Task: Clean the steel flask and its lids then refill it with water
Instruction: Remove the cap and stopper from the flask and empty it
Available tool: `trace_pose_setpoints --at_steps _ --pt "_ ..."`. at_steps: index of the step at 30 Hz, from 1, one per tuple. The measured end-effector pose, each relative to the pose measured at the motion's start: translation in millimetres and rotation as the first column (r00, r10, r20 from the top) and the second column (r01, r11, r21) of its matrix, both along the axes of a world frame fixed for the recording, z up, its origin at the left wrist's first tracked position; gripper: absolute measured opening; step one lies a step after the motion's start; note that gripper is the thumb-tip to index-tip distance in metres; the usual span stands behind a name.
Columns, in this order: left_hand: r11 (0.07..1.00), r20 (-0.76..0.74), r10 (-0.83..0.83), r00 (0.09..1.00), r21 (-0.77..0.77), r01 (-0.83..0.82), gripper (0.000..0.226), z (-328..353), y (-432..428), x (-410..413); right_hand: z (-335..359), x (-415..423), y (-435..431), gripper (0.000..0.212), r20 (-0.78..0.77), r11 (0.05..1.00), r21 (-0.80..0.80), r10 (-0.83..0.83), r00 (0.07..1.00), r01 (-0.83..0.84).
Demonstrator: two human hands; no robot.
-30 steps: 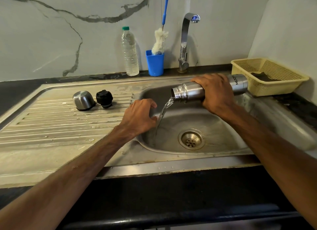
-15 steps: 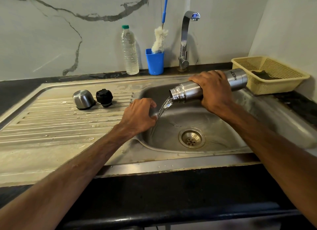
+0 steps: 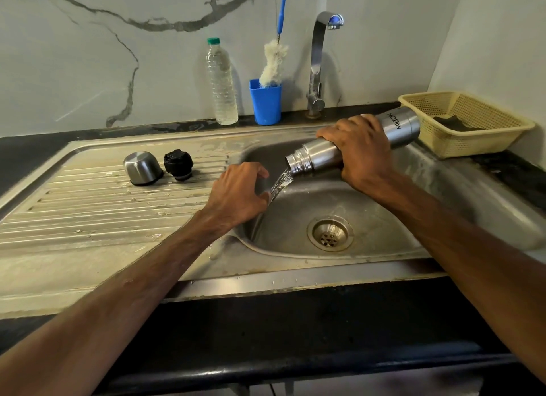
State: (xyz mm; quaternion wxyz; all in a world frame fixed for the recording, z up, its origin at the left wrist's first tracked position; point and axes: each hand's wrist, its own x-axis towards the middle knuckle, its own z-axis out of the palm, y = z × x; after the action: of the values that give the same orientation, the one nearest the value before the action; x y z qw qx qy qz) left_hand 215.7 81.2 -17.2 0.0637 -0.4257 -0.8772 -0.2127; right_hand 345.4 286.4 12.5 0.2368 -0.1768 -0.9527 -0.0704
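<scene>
My right hand (image 3: 360, 150) grips the steel flask (image 3: 317, 157) around its middle, over the sink basin (image 3: 375, 218). The flask is tilted with its open mouth down to the left, and water (image 3: 280, 184) pours from it into the basin. My left hand (image 3: 239, 194) rests at the basin's left rim with loosely curled fingers, holding nothing, right beside the stream. The steel cup lid (image 3: 142, 168) stands upside down on the ribbed drainboard (image 3: 88, 212). The black inner stopper (image 3: 178, 163) sits just right of it.
A tap (image 3: 317, 64) rises behind the basin. Left of it stand a blue cup (image 3: 266, 103) holding a blue-handled bottle brush (image 3: 273, 62) and a clear plastic bottle (image 3: 221, 82). A yellow mesh basket (image 3: 461, 129) with a dark scrubber sits at the right.
The flask's base has risen a little, so it tilts more steeply and the water keeps pouring. My left hand has stayed at the rim.
</scene>
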Motion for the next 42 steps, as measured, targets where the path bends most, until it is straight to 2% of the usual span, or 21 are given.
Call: trace_pose_setpoints --at_steps 10,17,29,33,37,42 --pt "1.000 -0.002 0.004 1.000 0.001 -0.004 0.049 1.0 -0.4 -1.1 -5.1 -4.9 -13.9 0.063 0.032 0.993 0.095 0.064 0.997 -0.067" --pt "1.000 0.013 -0.001 1.000 0.016 0.001 0.046 2.7 -0.8 0.2 -10.7 -12.4 -29.6 0.062 0.120 0.986 0.133 0.080 0.990 -0.096" --pt "0.999 0.006 -0.004 1.000 0.036 0.004 0.043 5.8 -2.7 3.6 -18.5 -16.3 -37.3 0.060 0.151 0.973 0.200 0.087 0.985 -0.117" --pt "0.999 0.002 -0.003 1.000 0.032 0.003 0.043 4.9 -2.4 3.4 -25.6 -17.5 -42.4 0.051 0.156 0.957 0.259 0.091 0.984 -0.129" --pt "1.000 0.007 -0.014 1.000 0.021 0.014 0.046 4.1 -1.2 3.6 -36.4 -24.4 -50.8 0.049 0.243 0.933 0.317 0.094 0.965 -0.170" --pt "0.999 -0.007 -0.014 1.000 0.032 0.015 0.045 5.1 -1.7 3.9 -39.5 -26.7 -51.9 0.047 0.243 0.917 0.350 0.106 0.964 -0.189"
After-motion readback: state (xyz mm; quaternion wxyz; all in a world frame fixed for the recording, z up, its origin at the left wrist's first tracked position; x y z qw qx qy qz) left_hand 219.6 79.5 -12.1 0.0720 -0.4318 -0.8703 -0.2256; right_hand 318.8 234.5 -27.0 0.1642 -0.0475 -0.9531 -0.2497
